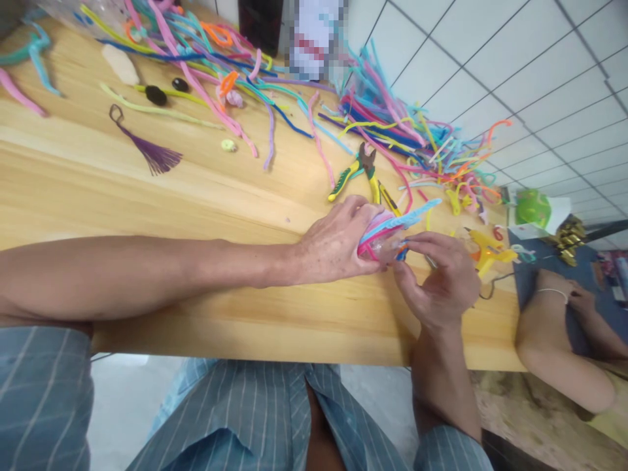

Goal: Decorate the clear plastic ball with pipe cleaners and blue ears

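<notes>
My left hand (338, 242) is closed around a small bundle of pink and light-blue pipe cleaners (395, 226), which sticks out to the right over the wooden table (147, 190). Just right of it, my right hand (441, 281) pinches the lower end of the same bundle with thumb and fingertips. Both hands rest near the table's front edge. What lies inside the bundle is hidden by my fingers.
Yellow-handled pliers (356, 173) lie just behind my hands. Heaps of coloured pipe cleaners (392, 124) spread across the back. A purple tassel (152, 154) lies to the left, a yellow glue gun (485, 252) to the right. Another person's arm (559, 340) is at the right edge.
</notes>
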A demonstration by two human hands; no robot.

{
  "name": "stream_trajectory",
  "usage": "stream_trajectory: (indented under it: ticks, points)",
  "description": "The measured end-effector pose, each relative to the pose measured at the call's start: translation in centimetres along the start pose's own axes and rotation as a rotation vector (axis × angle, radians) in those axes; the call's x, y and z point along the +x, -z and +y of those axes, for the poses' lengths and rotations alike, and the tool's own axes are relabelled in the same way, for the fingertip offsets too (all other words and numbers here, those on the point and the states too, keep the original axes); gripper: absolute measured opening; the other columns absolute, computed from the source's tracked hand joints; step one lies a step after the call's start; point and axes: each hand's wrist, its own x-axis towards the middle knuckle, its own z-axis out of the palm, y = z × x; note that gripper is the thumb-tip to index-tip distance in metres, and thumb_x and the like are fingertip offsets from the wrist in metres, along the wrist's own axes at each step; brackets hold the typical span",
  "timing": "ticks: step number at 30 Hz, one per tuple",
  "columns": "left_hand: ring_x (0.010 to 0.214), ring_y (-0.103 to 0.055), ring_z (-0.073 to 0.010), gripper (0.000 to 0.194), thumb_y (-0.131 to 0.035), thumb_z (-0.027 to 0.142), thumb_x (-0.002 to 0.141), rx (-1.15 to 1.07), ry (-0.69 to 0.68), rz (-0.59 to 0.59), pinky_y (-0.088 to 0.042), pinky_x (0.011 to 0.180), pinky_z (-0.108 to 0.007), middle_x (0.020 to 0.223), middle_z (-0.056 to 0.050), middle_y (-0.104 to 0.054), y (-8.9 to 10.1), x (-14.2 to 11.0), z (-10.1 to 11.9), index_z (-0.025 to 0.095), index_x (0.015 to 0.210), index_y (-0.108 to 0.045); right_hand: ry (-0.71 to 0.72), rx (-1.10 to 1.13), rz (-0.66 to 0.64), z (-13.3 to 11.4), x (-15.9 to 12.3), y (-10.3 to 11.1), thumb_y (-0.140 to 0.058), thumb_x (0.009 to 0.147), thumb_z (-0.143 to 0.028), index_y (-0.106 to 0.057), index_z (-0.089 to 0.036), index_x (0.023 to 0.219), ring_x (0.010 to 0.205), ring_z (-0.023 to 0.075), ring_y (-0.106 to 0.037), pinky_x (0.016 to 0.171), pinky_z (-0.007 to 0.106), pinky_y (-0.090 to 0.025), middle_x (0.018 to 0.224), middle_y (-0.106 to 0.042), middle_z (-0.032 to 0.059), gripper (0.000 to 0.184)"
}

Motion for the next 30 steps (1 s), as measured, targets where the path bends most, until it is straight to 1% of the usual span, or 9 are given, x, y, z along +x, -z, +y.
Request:
stream_trajectory:
  ticks: [4,6,9,13,19,22,25,30]
  points:
    - [0.143,-0.062,-0.0357,0.069,-0.088,0.051,0.091,0.009,-0.003,0.002,-0.062,0.118,-0.058,0.145,-0.018,-0.063,0.0,0.0,0.0,0.022,0.145,-0.055,-0.039,0.037,-0.022,-0.2,0.1,0.3,-0.086,0.091,-0.023,-0.075,-0.036,0.126,0.097,0.0264,-0.082,0.085,0.046,-0.067,0.111,-0.085,0.0023,0.039]
    - [0.143,-0.062,-0.0357,0.071,-0.088,0.053,0.091,0.008,0.000,0.001,-0.061,0.119,-0.058,0.145,-0.018,-0.062,-0.1,0.1,0.1,0.022,0.145,-0.055,-0.024,0.020,-0.044,-0.6,0.4,0.5,-0.086,0.091,-0.021,-0.075,-0.035,0.125,0.095,0.0256,-0.082,0.085,0.044,-0.067,0.110,-0.085,0.0024,0.039]
    - [0.144,-0.062,-0.0372,0.073,-0.088,0.057,0.091,0.006,0.017,-0.008,-0.061,0.120,-0.058,0.147,-0.020,-0.062,0.0,0.1,0.3,0.018,0.144,-0.057,-0.007,-0.027,-0.093,-1.3,0.9,0.7,-0.085,0.092,-0.018,-0.077,-0.034,0.126,0.096,0.0252,-0.082,0.083,0.043,-0.067,0.109,-0.085,0.0032,0.038]
    - [0.145,-0.061,-0.0378,0.073,-0.087,0.056,0.091,0.011,0.025,-0.033,-0.061,0.120,-0.058,0.147,-0.022,-0.061,0.2,0.2,0.4,0.016,0.145,-0.057,0.023,-0.055,-0.137,-1.9,1.2,0.8,-0.083,0.093,-0.017,-0.079,-0.033,0.126,0.097,0.0263,-0.082,0.079,0.043,-0.069,0.111,-0.084,0.0052,0.037]
    - [0.148,-0.059,-0.0382,0.072,-0.088,0.054,0.091,0.012,0.008,-0.022,-0.060,0.121,-0.060,0.149,-0.021,-0.062,0.1,0.2,0.4,0.018,0.145,-0.056,0.002,-0.069,-0.126,-1.9,1.2,0.7,-0.084,0.094,-0.018,-0.079,-0.034,0.127,0.097,0.0273,-0.083,0.079,0.044,-0.070,0.109,-0.084,0.0058,0.037]
    - [0.148,-0.059,-0.0383,0.072,-0.088,0.053,0.091,0.014,0.002,-0.020,-0.061,0.120,-0.060,0.149,-0.021,-0.062,0.0,0.2,0.4,0.018,0.145,-0.056,0.017,-0.057,-0.120,-1.9,1.4,0.6,-0.084,0.093,-0.016,-0.079,-0.033,0.127,0.097,0.0275,-0.083,0.079,0.044,-0.070,0.109,-0.085,0.0063,0.038]
    - [0.149,-0.059,-0.0378,0.072,-0.089,0.052,0.091,0.011,-0.003,-0.015,-0.061,0.120,-0.060,0.148,-0.019,-0.062,0.0,0.1,0.3,0.020,0.147,-0.055,0.017,-0.055,-0.119,-2.0,1.5,0.6,-0.084,0.093,-0.016,-0.080,-0.035,0.128,0.095,0.0271,-0.083,0.078,0.044,-0.070,0.108,-0.085,0.0053,0.041]
    - [0.147,-0.060,-0.0382,0.073,-0.087,0.055,0.092,0.017,-0.003,-0.019,-0.061,0.119,-0.058,0.148,-0.022,-0.061,0.0,0.1,0.4,0.015,0.144,-0.056,0.018,-0.062,-0.115,-2.1,1.7,0.5,-0.084,0.093,-0.017,-0.080,-0.036,0.126,0.093,0.0261,-0.082,0.075,0.042,-0.069,0.106,-0.084,0.0042,0.038]
